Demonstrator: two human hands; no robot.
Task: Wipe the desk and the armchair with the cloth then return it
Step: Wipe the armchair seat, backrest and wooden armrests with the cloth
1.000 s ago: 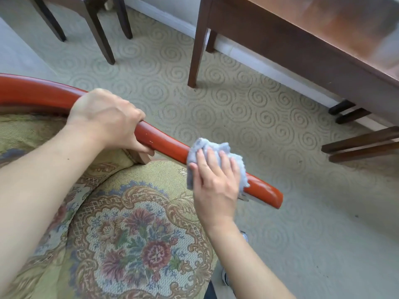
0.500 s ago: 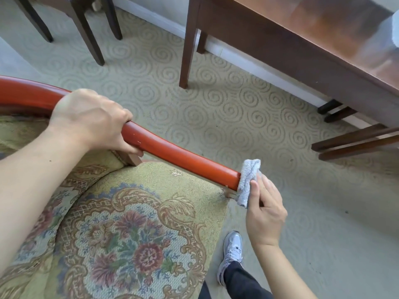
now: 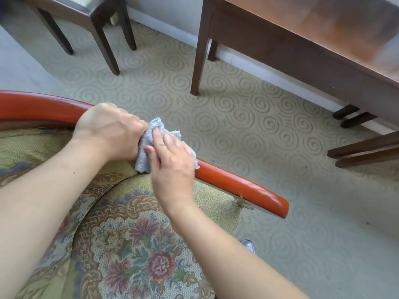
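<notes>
Cloth: a small pale blue terry cloth (image 3: 144, 157), bunched on the armchair's red-orange wooden armrest (image 3: 237, 186), about midway along the rail and above the floral seat (image 3: 133, 244).
Right hand (image 3: 172, 165): fingers flat and together, pressing the cloth onto the rail.
Left hand (image 3: 110, 130): wrapped round the rail, touching the cloth's edge.
Handling: looks soft, light and limp; it should crumple to any grip, so a loose handful anywhere should do.
Desk: the brown desk (image 3: 313, 29) stands well apart, by the wall.
Writing: none readable.
</notes>
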